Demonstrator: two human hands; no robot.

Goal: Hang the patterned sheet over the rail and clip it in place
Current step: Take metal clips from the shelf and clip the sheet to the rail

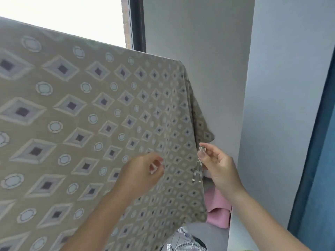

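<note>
Patterned sheet (108, 124) already hangs over the rail, which is hidden under the top fold, so the draping looks done. Your right hand (220, 165) pinches a clear clip (198, 167) at the sheet's right edge, well below the top. Whether it bites the cloth yet I cannot tell, so the clipping is left. Your left hand (143, 173) hovers before the sheet, fingers curled; blur hides whether it holds anything. Behind are a bright window (72, 17), a grey wall (199, 51) and a blue curtain (319, 160), with pink cloth (218, 212) below.
</note>
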